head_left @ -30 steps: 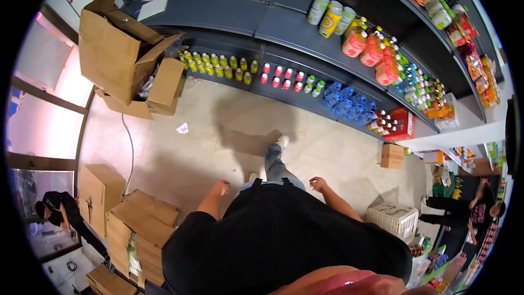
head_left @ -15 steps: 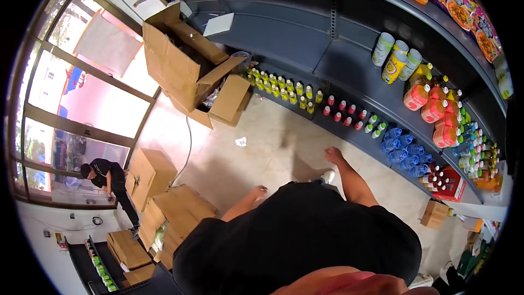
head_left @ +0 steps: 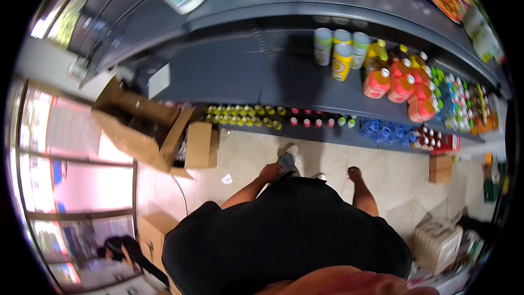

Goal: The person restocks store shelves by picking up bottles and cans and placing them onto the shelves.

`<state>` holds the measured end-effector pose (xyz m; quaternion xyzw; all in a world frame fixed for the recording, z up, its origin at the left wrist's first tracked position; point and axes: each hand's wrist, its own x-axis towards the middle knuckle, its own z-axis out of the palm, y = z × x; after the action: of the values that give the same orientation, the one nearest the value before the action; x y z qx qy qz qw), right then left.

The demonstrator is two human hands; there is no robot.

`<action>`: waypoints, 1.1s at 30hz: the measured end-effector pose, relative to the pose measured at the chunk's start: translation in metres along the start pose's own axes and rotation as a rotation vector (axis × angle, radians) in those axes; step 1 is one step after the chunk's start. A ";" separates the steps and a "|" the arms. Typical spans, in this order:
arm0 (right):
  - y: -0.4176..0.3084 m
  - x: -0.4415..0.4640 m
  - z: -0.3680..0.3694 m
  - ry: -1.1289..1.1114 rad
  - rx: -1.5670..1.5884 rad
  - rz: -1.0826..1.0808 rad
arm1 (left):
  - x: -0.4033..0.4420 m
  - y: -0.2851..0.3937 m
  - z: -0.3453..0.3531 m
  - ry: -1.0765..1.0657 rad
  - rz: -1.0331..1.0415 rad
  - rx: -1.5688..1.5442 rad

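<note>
My left hand point(head_left: 269, 172) hangs beside my thigh, above the tiled floor. Its fingers are blurred, and nothing shows in it. Out to the other side, my right hand point(head_left: 354, 173) hangs low with its fingers smeared by motion; I cannot make out anything in it. Neither hand touches the shelving. Ahead of them, the bottom shelf holds yellow-capped bottles point(head_left: 245, 117), red-capped bottles point(head_left: 307, 123) and blue bottles point(head_left: 387, 133). On the shelf above are several tall cans point(head_left: 342, 61) and pink drink bottles point(head_left: 401, 88).
An open cardboard box point(head_left: 136, 136) stands at the left by the shelf end. A white flat piece point(head_left: 159, 81) lies on the middle shelf. Paper scrap point(head_left: 226, 178) is on the floor. Another person point(head_left: 128, 251) bends near the glass front. A small carton point(head_left: 440, 169) stands at right.
My view has turned and moved nearer the shelves, with the cans shifting left. My left hand has come in closer to my leg. A white-shod foot now shows forward.
</note>
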<state>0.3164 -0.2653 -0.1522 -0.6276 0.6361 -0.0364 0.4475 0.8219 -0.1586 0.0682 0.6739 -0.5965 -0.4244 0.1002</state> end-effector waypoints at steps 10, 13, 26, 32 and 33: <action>-0.227 -0.184 -0.253 1.055 0.697 -0.031 | 0.331 0.182 -0.165 0.363 0.496 -0.540; -0.353 -0.234 -0.310 1.332 0.731 -0.137 | 0.414 0.220 -0.179 0.443 0.290 -0.632; -0.550 -0.327 -0.318 1.518 0.108 -0.270 | 0.457 0.307 -0.214 0.504 0.266 -0.331; -0.551 -0.172 -0.272 1.039 0.331 -0.262 | 0.397 0.282 -0.234 0.256 0.481 -0.336; -0.558 -0.149 -0.265 0.981 0.333 -0.323 | 0.408 0.259 -0.225 0.209 0.537 -0.340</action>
<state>0.5532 -0.3947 0.4235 -0.5473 0.6514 -0.4935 0.1804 0.7620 -0.6746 0.1892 0.5061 -0.6598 -0.4049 0.3803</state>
